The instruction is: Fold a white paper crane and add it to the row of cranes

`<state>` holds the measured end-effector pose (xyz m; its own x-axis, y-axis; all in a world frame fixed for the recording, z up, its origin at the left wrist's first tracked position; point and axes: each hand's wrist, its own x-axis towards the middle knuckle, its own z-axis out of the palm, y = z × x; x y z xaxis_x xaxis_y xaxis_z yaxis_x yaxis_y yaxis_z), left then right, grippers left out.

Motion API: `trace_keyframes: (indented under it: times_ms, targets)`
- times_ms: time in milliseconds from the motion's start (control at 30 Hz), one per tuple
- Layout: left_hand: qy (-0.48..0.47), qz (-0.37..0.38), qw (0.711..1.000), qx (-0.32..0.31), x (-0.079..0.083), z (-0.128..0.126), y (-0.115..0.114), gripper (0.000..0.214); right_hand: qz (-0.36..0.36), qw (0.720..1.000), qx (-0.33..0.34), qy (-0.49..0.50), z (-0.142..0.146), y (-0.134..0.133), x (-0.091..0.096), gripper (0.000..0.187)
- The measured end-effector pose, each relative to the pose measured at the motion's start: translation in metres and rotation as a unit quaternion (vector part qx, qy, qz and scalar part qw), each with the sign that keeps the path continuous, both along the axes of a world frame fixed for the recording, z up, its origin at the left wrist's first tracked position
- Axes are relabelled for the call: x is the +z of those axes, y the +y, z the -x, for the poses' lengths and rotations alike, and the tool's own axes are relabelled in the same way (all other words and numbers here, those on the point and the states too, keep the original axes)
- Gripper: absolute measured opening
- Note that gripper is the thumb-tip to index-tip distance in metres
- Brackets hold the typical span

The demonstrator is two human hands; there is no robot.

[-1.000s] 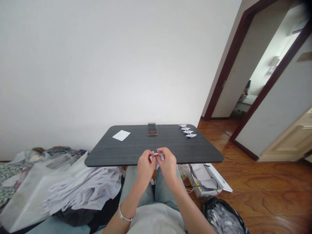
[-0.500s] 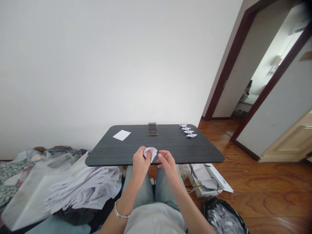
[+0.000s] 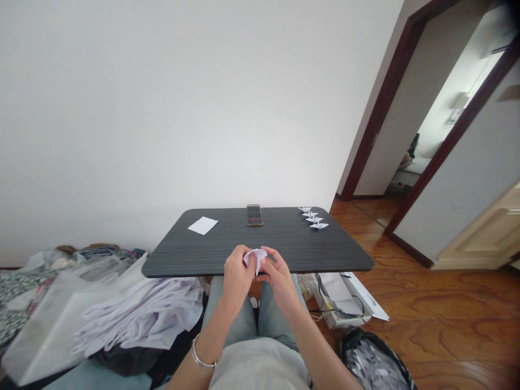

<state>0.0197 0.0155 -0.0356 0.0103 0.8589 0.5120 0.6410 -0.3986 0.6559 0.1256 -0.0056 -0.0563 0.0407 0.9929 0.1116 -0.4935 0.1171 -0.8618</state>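
A small folded white paper (image 3: 255, 259) is held above the near edge of the dark grey wood-grain table (image 3: 284, 241). My left hand (image 3: 239, 276) grips it from the left. My right hand (image 3: 279, 277) is shut against its lower right side. Part of the paper is hidden behind my fingers. Farther back on the table lie a flat white paper sheet (image 3: 202, 225), a smartphone (image 3: 254, 215) and several small origami cranes (image 3: 312, 218) in a row at the right.
A heap of white paper and plastic bags (image 3: 138, 314) lies to the left. A black bag of shredded paper (image 3: 374, 363) and a box with cables (image 3: 341, 300) sit on the wood floor at the right. A person (image 3: 407, 160) sits beyond the doorway.
My right hand has come back to the paper after moving away from it. The paper is folded more tightly than half a second ago and sits slightly to the right.
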Motion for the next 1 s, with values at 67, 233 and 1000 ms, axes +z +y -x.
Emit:
trace_keyframes:
  times_ms: [67,233,1000]
  targets:
    - [-0.005,0.002,1.0,-0.001,0.0,0.0,0.0,0.016,-0.002,1.0,0.0,0.001,0.001,0.0,0.001,0.038]
    - [-0.026,0.009,1.0,-0.009,0.002,0.0,0.0,0.014,-0.014,1.0,0.004,0.009,0.002,0.001,0.0,0.04]
    - [-0.068,-0.04,0.978,-0.192,0.006,0.006,-0.003,0.025,-0.066,0.996,-0.031,-0.061,-0.008,0.008,-0.007,0.032]
